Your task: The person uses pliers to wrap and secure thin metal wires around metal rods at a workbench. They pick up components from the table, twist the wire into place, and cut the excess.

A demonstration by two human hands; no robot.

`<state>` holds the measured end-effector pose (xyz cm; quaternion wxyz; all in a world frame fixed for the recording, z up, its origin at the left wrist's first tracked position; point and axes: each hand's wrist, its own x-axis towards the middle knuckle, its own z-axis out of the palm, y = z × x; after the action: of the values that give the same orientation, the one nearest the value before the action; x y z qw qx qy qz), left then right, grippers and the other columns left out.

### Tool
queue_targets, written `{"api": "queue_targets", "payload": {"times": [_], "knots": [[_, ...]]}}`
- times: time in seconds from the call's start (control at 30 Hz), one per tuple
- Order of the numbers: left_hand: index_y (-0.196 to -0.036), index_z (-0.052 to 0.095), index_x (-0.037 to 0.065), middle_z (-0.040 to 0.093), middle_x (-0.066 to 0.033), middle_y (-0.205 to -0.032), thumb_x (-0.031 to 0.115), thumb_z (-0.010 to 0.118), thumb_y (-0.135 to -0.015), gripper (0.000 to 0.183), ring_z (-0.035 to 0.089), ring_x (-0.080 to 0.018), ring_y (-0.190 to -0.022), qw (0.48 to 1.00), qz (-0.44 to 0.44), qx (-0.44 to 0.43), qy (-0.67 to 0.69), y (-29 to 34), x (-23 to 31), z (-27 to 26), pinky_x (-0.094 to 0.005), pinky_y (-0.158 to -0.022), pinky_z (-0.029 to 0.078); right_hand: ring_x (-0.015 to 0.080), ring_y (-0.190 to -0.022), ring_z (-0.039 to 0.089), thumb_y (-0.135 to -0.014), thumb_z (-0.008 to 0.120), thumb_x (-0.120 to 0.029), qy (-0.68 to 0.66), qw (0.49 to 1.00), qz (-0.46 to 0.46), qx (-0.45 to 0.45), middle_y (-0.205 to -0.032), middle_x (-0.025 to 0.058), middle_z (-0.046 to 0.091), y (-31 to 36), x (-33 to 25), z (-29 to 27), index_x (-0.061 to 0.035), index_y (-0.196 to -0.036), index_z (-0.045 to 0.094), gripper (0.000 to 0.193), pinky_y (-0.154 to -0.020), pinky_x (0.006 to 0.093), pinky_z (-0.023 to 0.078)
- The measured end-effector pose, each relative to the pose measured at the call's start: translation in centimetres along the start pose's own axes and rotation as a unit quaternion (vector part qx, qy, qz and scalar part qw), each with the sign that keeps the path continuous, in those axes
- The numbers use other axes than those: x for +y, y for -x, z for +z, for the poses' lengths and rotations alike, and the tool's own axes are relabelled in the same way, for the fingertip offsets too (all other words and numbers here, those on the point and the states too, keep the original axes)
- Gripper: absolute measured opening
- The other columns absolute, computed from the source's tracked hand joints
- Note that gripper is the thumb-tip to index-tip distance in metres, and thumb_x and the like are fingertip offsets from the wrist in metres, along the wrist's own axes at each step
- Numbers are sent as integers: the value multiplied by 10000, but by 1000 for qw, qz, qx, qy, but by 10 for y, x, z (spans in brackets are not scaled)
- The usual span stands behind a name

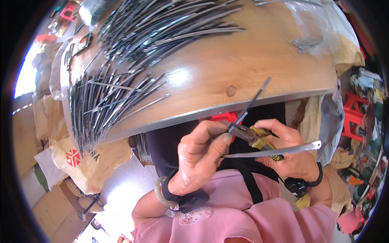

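Note:
My left hand is closed, its thumb and fingers pinching a thin dark metal strip that slants up to the right, over the table's near edge. A flat silvery metal strip with a small hole at its far right end also runs out from under these fingers, passing in front of my right hand. Whether the two are parts of one bent strip, I cannot tell. My right hand is wrapped round pliers with yellow and dark green handles. The plier jaws meet the dark strip right beside my left fingertips.
A wooden table with a metal edge lies ahead. Loose metal strips cover its left side, and a larger heap lies behind. Clear plastic bags rest at the back right. Red stools stand on the right.

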<state>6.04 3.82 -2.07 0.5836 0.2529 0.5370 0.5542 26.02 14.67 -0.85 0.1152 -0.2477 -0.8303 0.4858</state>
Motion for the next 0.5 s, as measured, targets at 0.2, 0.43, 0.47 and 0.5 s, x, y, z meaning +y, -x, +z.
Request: {"api": "queue_targets", "payload": {"times": [0.2, 0.43, 0.47, 0.5], "knots": [[-974, 624, 21, 507, 57, -688, 38, 568, -973, 59, 417, -11, -592, 998, -57, 37, -15, 13, -2, -10, -188, -512, 331, 367, -837, 604, -681, 760, -78, 108, 990, -53, -79, -1051, 208, 563, -1, 2, 15, 49, -1014, 603, 390, -725, 412, 515], [-1033, 621, 31, 641, -4, -846, 73, 559, -980, 91, 489, -28, -634, 996, -61, 48, 46, 20, 47, -59, -192, -509, 372, 376, -925, 619, -686, 800, -127, 109, 980, -151, -68, -1091, 211, 584, -63, -21, 16, 48, -963, 591, 388, -775, 403, 510], [-1051, 629, 30, 662, -23, -894, 95, 592, -952, 124, 515, -37, -643, 986, -115, 110, -43, 28, 58, -73, -196, -525, 398, 387, -957, 620, -708, 795, -139, 81, 983, -143, -84, -1118, 201, 586, -69, -23, 11, 49, -987, 593, 393, -792, 409, 517], [-1076, 635, 29, 677, -40, -924, 142, 610, -922, 192, 544, -55, -672, 982, -68, 156, -75, 29, 62, -96, -203, -547, 427, 348, -941, 634, -740, 790, -148, 65, 991, -99, -56, -1084, 190, 601, -67, -20, 7, 34, -1006, 602, 373, -809, 408, 522]]}}
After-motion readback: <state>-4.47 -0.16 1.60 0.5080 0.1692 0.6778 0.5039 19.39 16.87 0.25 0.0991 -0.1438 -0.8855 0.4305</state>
